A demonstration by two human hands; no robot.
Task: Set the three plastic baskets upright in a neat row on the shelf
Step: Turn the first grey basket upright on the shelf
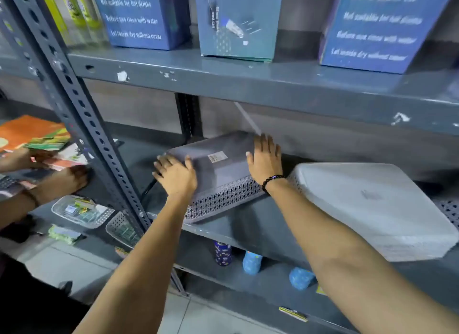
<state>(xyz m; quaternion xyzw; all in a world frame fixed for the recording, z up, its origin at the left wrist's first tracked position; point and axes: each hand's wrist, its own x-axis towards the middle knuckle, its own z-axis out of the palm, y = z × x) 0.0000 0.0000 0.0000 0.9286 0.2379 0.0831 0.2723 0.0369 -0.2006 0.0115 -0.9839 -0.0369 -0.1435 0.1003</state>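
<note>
A grey plastic basket [218,167] lies upside down on the middle shelf [260,224], its flat base with a price sticker facing up and its perforated wall toward me. My left hand [175,175] grips its left end. My right hand [264,158], with a bead bracelet at the wrist, lies on its right end. To the right a white basket [367,207] also lies upside down. A perforated edge of a third basket [449,209] shows at the far right, mostly cut off.
Blue boxes [141,15] stand on the upper shelf. A slotted upright post [82,125] crosses at the left. Another person's hands [62,179] hold colourful packs beyond it. Small bottles [250,261] sit on the lower shelf, and clear trays [79,212] lie at lower left.
</note>
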